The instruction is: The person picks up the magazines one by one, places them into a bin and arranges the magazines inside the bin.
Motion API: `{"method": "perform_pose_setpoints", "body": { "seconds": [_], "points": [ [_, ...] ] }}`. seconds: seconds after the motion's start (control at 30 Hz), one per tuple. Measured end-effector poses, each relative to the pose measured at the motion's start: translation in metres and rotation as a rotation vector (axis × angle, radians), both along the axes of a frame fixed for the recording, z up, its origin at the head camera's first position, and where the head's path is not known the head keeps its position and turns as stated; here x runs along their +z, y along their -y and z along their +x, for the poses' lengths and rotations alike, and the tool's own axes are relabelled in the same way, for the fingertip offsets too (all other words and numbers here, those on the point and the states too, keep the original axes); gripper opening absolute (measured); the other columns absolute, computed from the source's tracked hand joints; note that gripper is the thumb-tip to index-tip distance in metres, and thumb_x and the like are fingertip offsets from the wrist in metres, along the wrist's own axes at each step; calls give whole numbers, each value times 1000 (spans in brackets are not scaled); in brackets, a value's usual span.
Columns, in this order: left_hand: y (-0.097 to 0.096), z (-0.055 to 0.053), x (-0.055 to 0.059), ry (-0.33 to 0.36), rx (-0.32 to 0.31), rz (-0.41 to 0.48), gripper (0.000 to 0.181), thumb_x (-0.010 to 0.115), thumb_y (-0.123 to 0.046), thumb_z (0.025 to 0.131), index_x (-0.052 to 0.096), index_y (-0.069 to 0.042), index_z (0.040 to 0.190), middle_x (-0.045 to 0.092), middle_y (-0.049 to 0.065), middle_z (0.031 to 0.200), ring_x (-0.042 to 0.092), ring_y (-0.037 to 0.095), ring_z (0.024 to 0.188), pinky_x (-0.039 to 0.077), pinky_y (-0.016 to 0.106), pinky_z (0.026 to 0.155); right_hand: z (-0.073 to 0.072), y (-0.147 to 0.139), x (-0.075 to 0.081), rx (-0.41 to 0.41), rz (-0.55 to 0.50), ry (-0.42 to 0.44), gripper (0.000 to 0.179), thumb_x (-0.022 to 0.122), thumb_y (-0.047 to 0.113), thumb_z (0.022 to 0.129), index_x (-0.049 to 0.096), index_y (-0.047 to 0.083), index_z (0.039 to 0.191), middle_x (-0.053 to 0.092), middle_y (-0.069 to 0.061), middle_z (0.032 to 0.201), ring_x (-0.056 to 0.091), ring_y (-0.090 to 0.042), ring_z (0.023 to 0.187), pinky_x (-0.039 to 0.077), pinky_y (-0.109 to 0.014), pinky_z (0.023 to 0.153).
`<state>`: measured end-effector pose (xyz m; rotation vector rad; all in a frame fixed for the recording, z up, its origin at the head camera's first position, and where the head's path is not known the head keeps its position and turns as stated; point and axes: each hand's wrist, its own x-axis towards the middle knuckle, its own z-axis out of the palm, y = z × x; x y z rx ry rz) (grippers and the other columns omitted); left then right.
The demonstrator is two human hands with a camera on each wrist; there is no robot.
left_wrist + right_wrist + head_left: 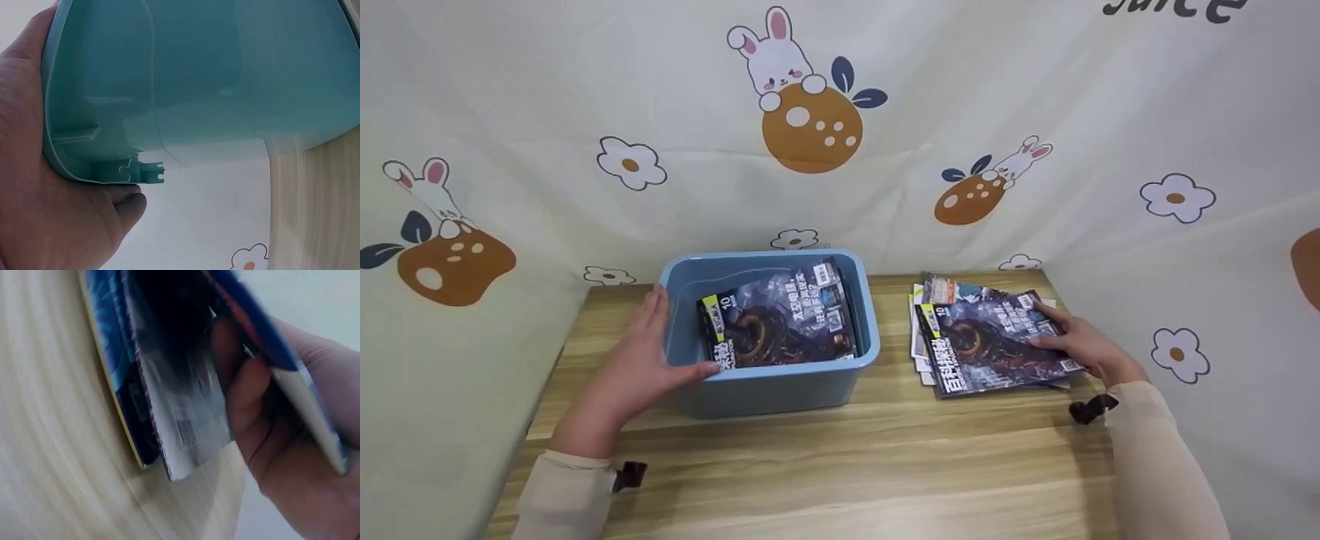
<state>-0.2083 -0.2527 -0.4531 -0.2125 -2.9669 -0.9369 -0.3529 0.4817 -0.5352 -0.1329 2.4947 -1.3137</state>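
A blue plastic bin (780, 394) stands on the wooden table and holds magazines, the top one a dark magazine (769, 322) with a yellow label. My left hand (641, 364) holds the bin's near left corner, thumb along the front rim and fingers at the left side. To the right of the bin lies a small stack of magazines (919, 360). My right hand (1084, 349) grips the right edge of the top magazine (990, 352), thumb on its cover. Curled fingers (247, 391) show beneath the lifted magazine in the right wrist view, with other magazines below.
Wood-grain table (840, 465) stretches in front of the bin and stack. Behind it and at both sides hangs a pale cloth (900, 150) printed with rabbits, oranges and flowers. Each wrist wears a small black device, the right one (1091, 409) beside the sleeve.
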Motion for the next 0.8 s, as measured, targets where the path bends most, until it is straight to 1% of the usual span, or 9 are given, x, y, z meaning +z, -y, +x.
{"method": "perform_pose_setpoints", "body": {
  "seconds": [0.03, 0.1, 0.2, 0.27, 0.33, 0.47, 0.57, 0.63, 0.8],
  "points": [
    [0, 0, 0, 0, -2, -1, 152, 81, -81, 82, -11, -4, 175, -14, 21, 182, 2, 55, 166, 18, 78, 126, 0, 0, 0, -16, -25, 3, 99, 81, 24, 103, 18, 17, 179, 15, -41, 175, 62, -39, 124, 62, -33, 93],
    [0, 0, -1, 1, 0, -1, 152, 81, -81, 82, -11, -4, 175, -14, 20, 182, 2, 56, 166, 18, 79, 126, 1, 1, 1, -38, -49, 2, 99, 80, 25, 104, 17, 18, 179, 15, -39, 176, 63, -34, 120, 61, -27, 89],
    [1, -2, -2, -2, -2, 15, 152, 83, -80, 82, -10, -3, 175, -13, 21, 182, 0, 53, 167, 16, 77, 128, 0, 4, 2, -56, -111, -8, 99, 79, 22, 105, 14, 17, 179, 10, -32, 180, 53, -37, 137, 56, -20, 93],
    [1, -3, -4, 0, -1, 24, 153, 83, -80, 82, -10, -3, 175, -13, 21, 182, -1, 51, 167, 16, 76, 128, 0, 5, 2, -65, -163, -5, 98, 78, 18, 106, 13, 17, 180, 7, -27, 182, 41, -40, 148, 55, -18, 95],
    [1, -3, -4, 2, -3, 27, 153, 83, -81, 81, -10, -3, 174, -13, 21, 182, -3, 49, 168, 14, 75, 129, -1, 7, 2, -69, -223, -3, 98, 76, 14, 106, 13, 16, 179, 4, -23, 184, 30, -39, 156, 53, -16, 97],
    [1, -3, -4, 6, -2, 20, 153, 82, -82, 81, -9, -2, 175, -13, 20, 183, -3, 50, 168, 15, 76, 129, -2, 13, 3, -77, -250, -8, 97, 76, 12, 106, 13, 16, 179, 3, -22, 184, 25, -38, 159, 52, -14, 99],
    [0, -3, -3, 9, 0, 21, 153, 81, -83, 81, -8, -1, 175, -13, 20, 183, -2, 50, 168, 15, 76, 128, -3, 19, 5, -85, -286, -15, 95, 74, 9, 106, 14, 16, 179, 5, -21, 184, 29, -35, 157, 53, -16, 99],
    [0, -3, -2, 14, 2, 23, 153, 81, -83, 81, -7, -1, 175, -14, 19, 183, -2, 50, 168, 15, 76, 128, -3, 24, 7, -91, -327, -12, 93, 72, 7, 107, 14, 16, 179, 6, -19, 185, 33, -32, 153, 56, -19, 97],
    [0, -2, -1, 21, 3, 27, 153, 81, -83, 80, -7, -2, 175, -14, 19, 183, -2, 50, 168, 15, 77, 128, -3, 33, 18, -92, -374, -29, 91, 69, 7, 109, 14, 18, 180, 2, -15, 186, 39, -19, 146, 56, -19, 96]
  ]
}}
